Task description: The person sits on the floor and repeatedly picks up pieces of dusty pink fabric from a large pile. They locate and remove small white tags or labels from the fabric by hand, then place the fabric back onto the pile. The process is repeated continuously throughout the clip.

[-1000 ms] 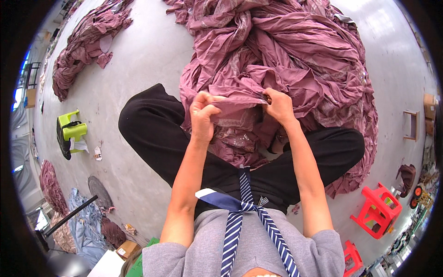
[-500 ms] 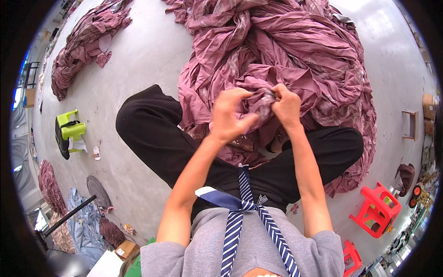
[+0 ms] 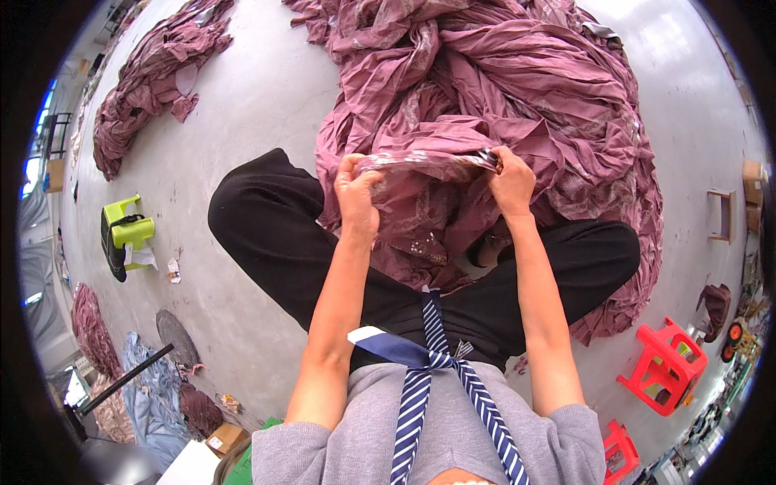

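head view: person seated on the grey concrete floor, legs in black trousers spread. left hand and right hand both closed in a pinch grip on the edge of a mauve fabric piece, which runs between them just above the lap. behind it, touching, a large heap of the same mauve cloth covers the floor ahead and spills over the right leg. second, smaller mauve pile lies well apart at upper left. lime green stool on its side at left, paper scraps near it. red plastic stool at lower right, another red one below it. more fabric, blue-grey and dark, bunched at lower left. striped blue tie hangs over a grey top.
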Demonstrator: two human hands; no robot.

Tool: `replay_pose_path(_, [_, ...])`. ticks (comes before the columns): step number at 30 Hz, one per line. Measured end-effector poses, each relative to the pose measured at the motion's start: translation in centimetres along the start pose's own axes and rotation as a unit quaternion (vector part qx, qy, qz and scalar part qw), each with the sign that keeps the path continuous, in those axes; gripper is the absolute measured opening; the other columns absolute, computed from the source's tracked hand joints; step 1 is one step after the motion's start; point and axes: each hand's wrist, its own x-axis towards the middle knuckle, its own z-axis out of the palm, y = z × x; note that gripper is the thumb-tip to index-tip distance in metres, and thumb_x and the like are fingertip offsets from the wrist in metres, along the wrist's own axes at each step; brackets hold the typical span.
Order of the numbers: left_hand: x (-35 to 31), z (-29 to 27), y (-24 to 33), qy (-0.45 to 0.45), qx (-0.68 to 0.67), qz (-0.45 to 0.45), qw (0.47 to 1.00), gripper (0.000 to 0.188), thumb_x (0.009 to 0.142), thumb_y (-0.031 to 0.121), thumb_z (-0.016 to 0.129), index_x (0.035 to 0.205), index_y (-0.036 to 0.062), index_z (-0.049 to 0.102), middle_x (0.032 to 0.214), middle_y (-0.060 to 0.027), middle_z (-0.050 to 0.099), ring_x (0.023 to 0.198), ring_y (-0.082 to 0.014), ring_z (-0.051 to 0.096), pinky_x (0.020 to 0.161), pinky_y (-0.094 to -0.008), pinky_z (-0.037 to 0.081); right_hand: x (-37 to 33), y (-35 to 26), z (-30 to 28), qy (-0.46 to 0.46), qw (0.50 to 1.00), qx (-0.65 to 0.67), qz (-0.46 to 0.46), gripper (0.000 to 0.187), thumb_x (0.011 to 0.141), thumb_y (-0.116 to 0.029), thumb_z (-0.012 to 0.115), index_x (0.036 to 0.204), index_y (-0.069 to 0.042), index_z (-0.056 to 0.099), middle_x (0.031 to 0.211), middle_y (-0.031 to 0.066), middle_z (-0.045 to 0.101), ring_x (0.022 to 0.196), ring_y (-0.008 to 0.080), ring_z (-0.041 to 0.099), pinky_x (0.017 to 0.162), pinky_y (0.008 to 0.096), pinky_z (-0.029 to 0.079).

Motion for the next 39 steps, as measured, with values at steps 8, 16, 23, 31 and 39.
replay_pose_path(8, [3.0, -4.0, -1.4, 0.081, -0.035, 0.123, 0.988, 0.023, 0.074, -0.014, 0.059, 0.078, 0.0068, 0.052, 0.083, -0.0032, 0.059, 0.074, -0.0095, 0.056, 0.07, -0.0231, 0.049, 0.0, 2.8, -0.6, 0.071, 0.995, -0.068, -0.005, 0.022, 0.07, 0.001, 0.054, 0.089, -0.01, 0.057, 0.084, 0.0064, 0.059, 0.078, 0.029, 0.058, 0.066, 0.0399, 0.046])
replay_pose_path(16, [4.6, -6.3, -3.9, 0.204, 0.166, 0.19, 0.946, 0.015, 0.079, -0.007, 0.059, 0.073, 0.0061, 0.053, 0.075, 0.0031, 0.056, 0.069, -0.0052, 0.049, 0.063, -0.0194, 0.041, -0.6, 5.2, 1.2, 0.03, 0.961, 0.212, 0.176, 0.035, 0.069, 0.013, 0.043, 0.097, -0.003, 0.054, 0.091, 0.0083, 0.062, 0.085, 0.0201, 0.062, 0.077, 0.0289, 0.046])
replay_pose_path(23, [0.4, -3.7, -9.7, -0.023, 0.554, 0.159, 0.817, 0.071, 0.067, 0.02, 0.073, 0.129, 0.0081, 0.04, 0.121, -0.0179, 0.05, 0.114, -0.0258, 0.048, 0.092, -0.0366, 0.042, 1.2, 6.0, -7.5, 0.12, 0.96, 0.24, 0.082, 0.04, 0.064, 0.012, 0.035, 0.097, 0.001, 0.054, 0.087, 0.0076, 0.056, 0.083, 0.0199, 0.055, 0.082, 0.0265, 0.042])
replay_pose_path(31, [-14.5, 10.4, -10.7, -0.575, 0.443, 0.024, 0.688, 0.042, 0.073, 0.017, 0.062, 0.114, 0.0097, 0.057, 0.099, -0.0135, 0.06, 0.092, -0.0342, 0.058, 0.079, -0.0417, 0.047, 2.2, 23.1, -21.1, 0.043, 0.969, -0.055, 0.236, 0.019, 0.084, -0.003, 0.046, 0.098, 0.0, 0.059, 0.087, 0.0111, 0.062, 0.081, 0.0192, 0.058, 0.077, 0.0316, 0.046])
replay_pose_path(39, [-3.8, 0.3, -11.7, -0.239, 0.572, 0.201, 0.758, 0.028, 0.065, 0.009, 0.064, 0.093, 0.0074, 0.062, 0.09, -0.0111, 0.061, 0.09, -0.0303, 0.056, 0.08, -0.0394, 0.044, 4.1, 21.0, -16.9, -0.183, 0.963, -0.174, 0.098, 0.031, 0.075, -0.002, 0.054, 0.105, -0.005, 0.057, 0.077, 0.0084, 0.061, 0.069, 0.0167, 0.057, 0.065, 0.0292, 0.044])
